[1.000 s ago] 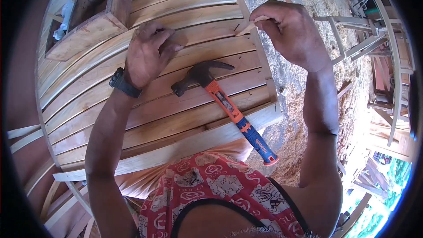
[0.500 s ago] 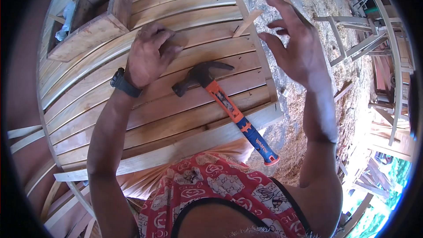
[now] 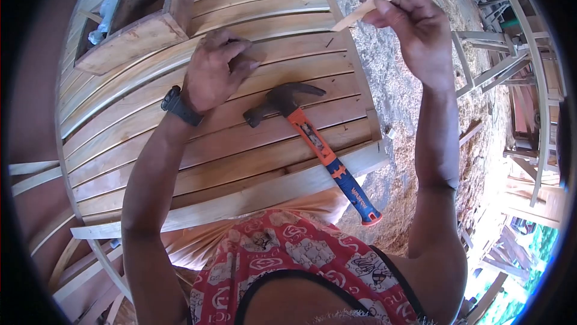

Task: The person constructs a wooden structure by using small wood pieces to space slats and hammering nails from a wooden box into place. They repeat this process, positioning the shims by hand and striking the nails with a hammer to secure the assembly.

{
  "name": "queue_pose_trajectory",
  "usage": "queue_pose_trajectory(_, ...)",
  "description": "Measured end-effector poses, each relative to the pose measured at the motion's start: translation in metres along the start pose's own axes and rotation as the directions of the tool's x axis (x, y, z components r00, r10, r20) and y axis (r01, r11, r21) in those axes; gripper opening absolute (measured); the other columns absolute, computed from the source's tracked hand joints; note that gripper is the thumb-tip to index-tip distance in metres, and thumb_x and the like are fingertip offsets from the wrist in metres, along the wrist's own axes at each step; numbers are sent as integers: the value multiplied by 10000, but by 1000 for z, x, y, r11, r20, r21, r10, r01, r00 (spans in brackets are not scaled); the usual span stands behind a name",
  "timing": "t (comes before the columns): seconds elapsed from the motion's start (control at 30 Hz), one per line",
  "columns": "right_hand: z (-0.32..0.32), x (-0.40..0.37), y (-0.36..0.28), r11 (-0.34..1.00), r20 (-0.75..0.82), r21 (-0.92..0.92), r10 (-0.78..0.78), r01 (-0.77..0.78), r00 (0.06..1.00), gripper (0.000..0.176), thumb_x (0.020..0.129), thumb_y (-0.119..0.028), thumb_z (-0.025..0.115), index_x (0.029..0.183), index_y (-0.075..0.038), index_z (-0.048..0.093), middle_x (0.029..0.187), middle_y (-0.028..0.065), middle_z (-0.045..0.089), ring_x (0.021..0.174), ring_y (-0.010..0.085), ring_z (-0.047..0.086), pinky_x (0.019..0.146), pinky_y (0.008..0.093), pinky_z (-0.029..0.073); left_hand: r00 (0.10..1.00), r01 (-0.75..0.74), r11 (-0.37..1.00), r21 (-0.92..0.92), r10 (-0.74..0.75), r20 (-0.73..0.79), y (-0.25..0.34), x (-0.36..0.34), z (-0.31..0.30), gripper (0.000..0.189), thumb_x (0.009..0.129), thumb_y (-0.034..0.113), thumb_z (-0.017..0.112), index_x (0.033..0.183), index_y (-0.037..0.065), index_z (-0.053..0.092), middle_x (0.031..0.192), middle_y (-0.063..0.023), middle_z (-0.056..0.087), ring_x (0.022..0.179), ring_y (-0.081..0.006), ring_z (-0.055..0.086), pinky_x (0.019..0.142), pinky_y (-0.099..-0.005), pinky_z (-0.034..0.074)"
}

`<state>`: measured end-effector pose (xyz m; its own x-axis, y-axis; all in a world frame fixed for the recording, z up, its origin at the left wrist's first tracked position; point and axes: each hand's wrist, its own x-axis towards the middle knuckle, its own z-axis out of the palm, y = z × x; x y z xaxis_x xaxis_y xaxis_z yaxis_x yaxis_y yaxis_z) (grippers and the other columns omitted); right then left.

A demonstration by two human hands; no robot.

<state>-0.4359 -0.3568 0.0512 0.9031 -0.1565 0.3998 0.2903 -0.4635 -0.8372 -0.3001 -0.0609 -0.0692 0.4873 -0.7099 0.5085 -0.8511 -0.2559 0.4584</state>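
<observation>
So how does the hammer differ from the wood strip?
The hammer has a dark head and an orange and blue handle; the strip is plain pale wood. The hammer lies on the slats, while the strip is held up in the right hand. The hammer is bulkier; the strip is thin and flat. Both are longer than wide.

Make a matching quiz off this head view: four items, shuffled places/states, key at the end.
Items
1. Hammer
2. Wood strip
3. Wooden box
4. Wristwatch

Places/states
A. On the wrist of the left hand
B. Lying on the slatted surface, its orange and blue handle reaching past the near edge
C. In the grip of the right hand
D. On the slats, at the picture's upper left

Pairs: 1-B; 2-C; 3-D; 4-A
</observation>
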Motion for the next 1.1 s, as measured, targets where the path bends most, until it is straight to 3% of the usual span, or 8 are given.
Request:
queue_pose_trajectory(0.2,2,-8,7,986,40,-161,52,-45,998,132,988,13,584,1078,29,680,952,93,742,897,137,715,814,276,577,1000,26,999,39,-26,8,-1,0,2,301,796,189,825,1025,17,733,1054,-132,658,957,-344,633,848,-440,525)
queue_pose_trajectory(0.43,16,-29,1,996,-74,-3,92,-93,993,133,986,28,584,1093,38,662,948,91,732,894,147,725,793,274,586,1000,-10,997,71,11,-11,1,1,0,298,793,186,826,1019,15,731,1065,-127,661,964,-341,634,857,-439,523)
queue_pose_trajectory(0.53,19,-29,0,999,43,-34,-37,39,998,116,983,18,598,1081,34,658,931,90,729,880,145,733,757,266,573,1000,-8,999,46,8,-11,2,1,1,301,789,183,826,1018,14,729,1054,-126,666,952,-342,637,857,-440,522)
queue_pose_trajectory(0.6,26,-29,7,992,41,-97,89,-85,995,106,984,11,599,1075,27,651,928,91,730,871,138,737,738,264,561,1000,-14,999,37,15,-17,1,2,1,303,787,179,827,1021,14,727,1046,-125,669,944,-342,639,855,-440,522)
queue_pose_trajectory(0.7,31,-27,21,990,70,-86,116,-110,991,106,989,-13,600,1079,22,644,912,95,735,870,142,743,751,276,568,1000,-7,999,46,7,-1,0,1,1,303,785,168,826,1026,13,725,1033,-126,672,937,-347,640,850,-440,523)
queue_pose_trajectory(0.9,40,-23,17,983,116,-126,150,-135,982,99,994,-15,595,1072,25,641,934,94,720,887,148,729,792,292,580,999,-9,1000,4,9,42,-1,5,3,277,794,137,805,1038,29,730,1046,-130,668,951,-346,636,856,-437,520)
queue_pose_trajectory(0.97,42,-23,15,978,136,-153,161,-140,978,114,1008,-9,582,1097,25,643,966,77,702,898,135,710,813,288,584,993,-96,991,-92,101,55,0,12,8,268,804,114,781,1062,58,738,1048,-131,659,966,-341,630,864,-438,519)
queue_pose_trajectory(1.1,49,-26,16,961,107,-247,154,-124,982,115,1003,-13,589,1097,25,643,931,88,720,885,148,728,795,288,587,989,-99,985,-143,113,95,7,27,29,285,808,92,762,1092,83,743,1045,-134,652,977,-337,624,872,-443,519)
